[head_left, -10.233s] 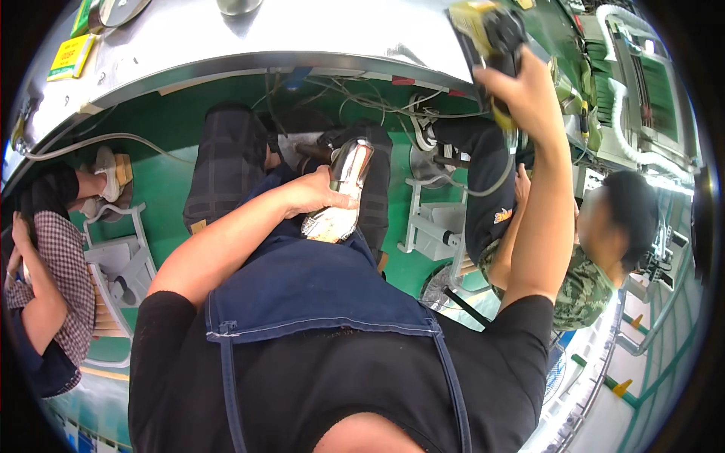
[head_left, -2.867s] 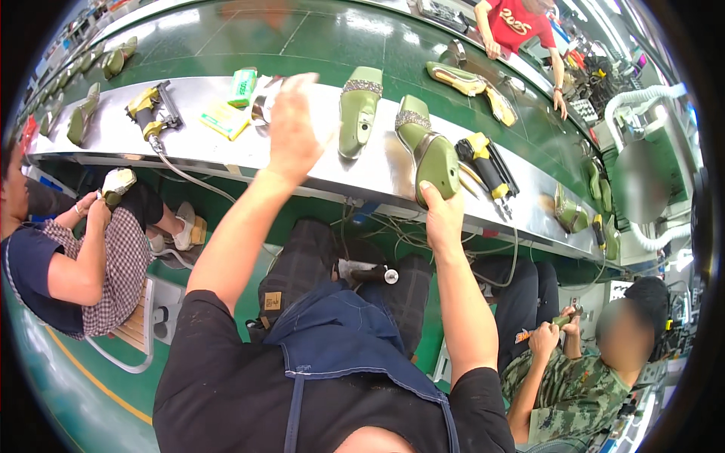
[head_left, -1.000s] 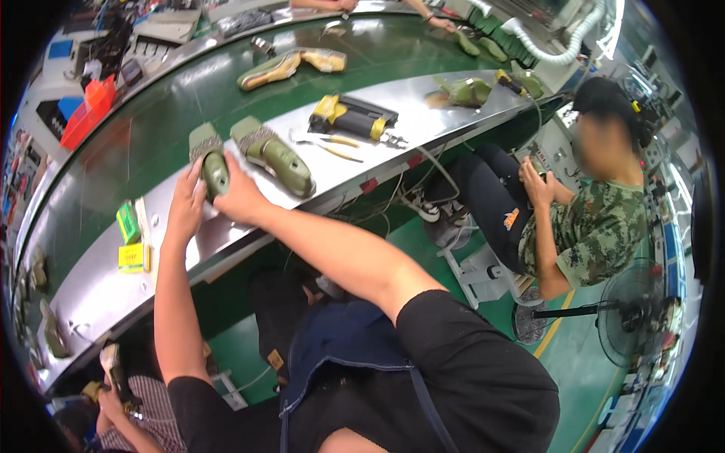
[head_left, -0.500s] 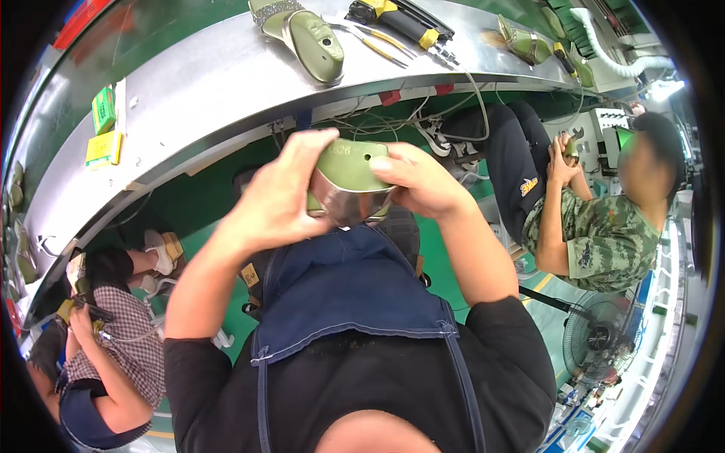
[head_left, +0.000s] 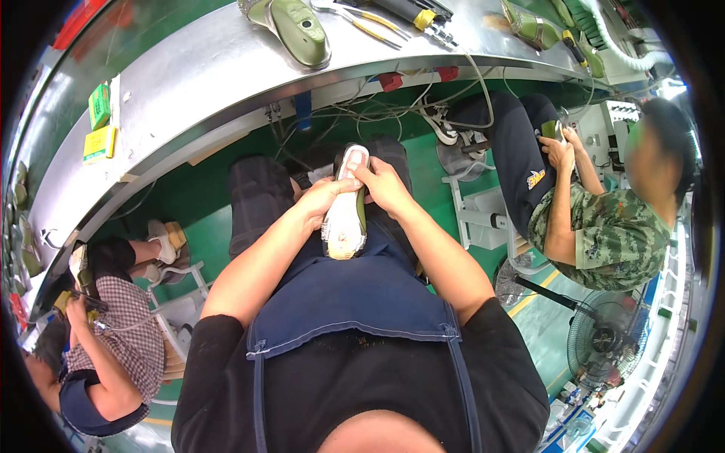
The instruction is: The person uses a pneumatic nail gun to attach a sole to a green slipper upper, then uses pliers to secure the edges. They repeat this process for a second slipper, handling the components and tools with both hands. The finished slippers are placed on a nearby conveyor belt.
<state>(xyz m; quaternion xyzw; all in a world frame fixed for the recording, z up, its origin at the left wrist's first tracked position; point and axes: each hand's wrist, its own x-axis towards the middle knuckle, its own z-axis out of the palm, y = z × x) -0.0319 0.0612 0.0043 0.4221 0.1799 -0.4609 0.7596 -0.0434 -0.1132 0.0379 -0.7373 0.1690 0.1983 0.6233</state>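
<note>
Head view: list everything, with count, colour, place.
Metal bench: 1, silver, ahead
White-soled shoe-shaped piece: 1, white and green, centre
Glossy shoe-shaped forms: several, green, on bench
Slim metal pliers: 1, yellow handles, top centre
Hose-fed hand tool: 1, black-yellow, right of pliers
Small boxes: 2, green and yellow, bench left
Caged round fan: 1, black, lower right
Seated co-workers: 2, checked and camouflage clothing, both sides
Cloth apron: 1, navy, lower centre
Bare left hand, right hand: 2, on the piece
</note>
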